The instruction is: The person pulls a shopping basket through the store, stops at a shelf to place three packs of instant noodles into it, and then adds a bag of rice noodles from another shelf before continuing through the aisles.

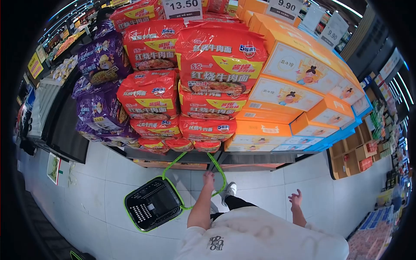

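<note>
My left hand (208, 178) is low in front of the display, its fingers curled in. It overlaps the loop of the green handle (220, 169) in this view; I cannot tell what it grips. My left forearm crosses over the handle's near side. The handle belongs to a black shopping basket (154, 203) with a green rim, left of my arm, and no goods show inside it. My right hand (296, 199) hangs away to the right with its fingers apart, holding nothing. Red instant noodle packs (221, 63) are stacked ahead of me.
Purple noodle packs (104, 58) stand left of the red ones, orange and white boxes (299, 65) to the right. Price signs (183, 6) rise above. A wooden shelf (346, 158) is at right, a dark counter (69, 125) at left. My shoe (231, 190) is near the display.
</note>
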Demonstrator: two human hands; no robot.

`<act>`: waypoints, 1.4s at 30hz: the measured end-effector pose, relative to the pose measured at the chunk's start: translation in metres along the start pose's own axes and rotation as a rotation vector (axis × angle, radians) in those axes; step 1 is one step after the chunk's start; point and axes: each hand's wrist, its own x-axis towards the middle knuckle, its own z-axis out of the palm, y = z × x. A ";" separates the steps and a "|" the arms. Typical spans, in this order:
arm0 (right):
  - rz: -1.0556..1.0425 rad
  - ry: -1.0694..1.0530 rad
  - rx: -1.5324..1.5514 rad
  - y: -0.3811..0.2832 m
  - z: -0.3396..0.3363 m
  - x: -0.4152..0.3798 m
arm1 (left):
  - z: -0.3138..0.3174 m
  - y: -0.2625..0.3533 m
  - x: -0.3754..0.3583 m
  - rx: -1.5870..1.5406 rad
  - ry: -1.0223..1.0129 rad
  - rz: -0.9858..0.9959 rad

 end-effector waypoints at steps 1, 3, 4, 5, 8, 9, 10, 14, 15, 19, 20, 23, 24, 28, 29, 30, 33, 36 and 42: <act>-0.158 -0.008 0.026 -0.032 0.013 0.000 | -0.012 0.002 -0.002 -0.067 0.025 0.000; -0.511 0.012 0.040 -0.094 0.037 0.004 | -0.038 0.004 -0.006 -0.183 0.088 0.008; -0.648 0.008 0.072 -0.137 0.051 -0.006 | -0.051 0.004 -0.008 -0.232 0.126 0.016; -0.783 0.004 0.105 -0.184 0.064 -0.026 | -0.067 0.003 -0.010 -0.279 0.165 0.022; -1.144 -0.135 0.323 -0.315 0.096 -0.096 | -0.122 -0.013 -0.009 -0.366 0.259 0.090; -1.253 -0.215 0.417 -0.350 0.102 -0.116 | -0.143 -0.020 -0.011 -0.398 0.280 0.115; -1.296 -0.375 0.472 -0.387 0.105 -0.147 | -0.165 -0.027 -0.014 -0.429 0.300 0.139; -1.733 -0.534 0.260 -0.505 0.114 -0.242 | -0.220 -0.041 -0.071 -0.462 0.417 0.228; -1.896 -0.473 0.096 -0.532 0.117 -0.262 | -0.237 -0.055 -0.076 -0.368 0.500 0.278; -2.231 -0.034 -0.198 -0.611 0.165 -0.296 | -0.319 -0.152 -0.098 -0.241 0.756 0.292; -2.235 0.029 -0.288 -0.629 0.181 -0.293 | -0.330 -0.173 -0.116 -0.261 0.815 0.265; -2.105 0.025 -0.591 -0.660 0.218 -0.275 | -0.368 -0.236 -0.172 -0.371 0.758 -0.118; -2.041 -0.011 -0.689 -0.664 0.228 -0.273 | -0.371 -0.254 -0.187 -0.430 0.756 -0.156; -2.044 0.006 -0.789 -0.669 0.246 -0.268 | -0.372 -0.308 -0.228 -0.695 0.739 -0.213; -2.052 0.021 -0.764 -0.668 0.245 -0.269 | -0.367 -0.316 -0.235 -0.770 0.729 -0.207; -2.056 0.043 -0.743 -0.668 0.242 -0.268 | -0.370 -0.322 -0.242 -0.762 0.715 -0.221; -2.054 0.092 -0.719 -0.670 0.238 -0.271 | -0.365 -0.312 -0.246 -0.723 0.697 -0.196; -2.005 0.099 -0.698 -0.671 0.236 -0.279 | -0.363 -0.291 -0.255 -0.728 0.685 -0.160; -1.999 0.232 -0.457 -0.688 0.213 -0.316 | -0.392 -0.250 -0.250 -0.445 0.680 0.173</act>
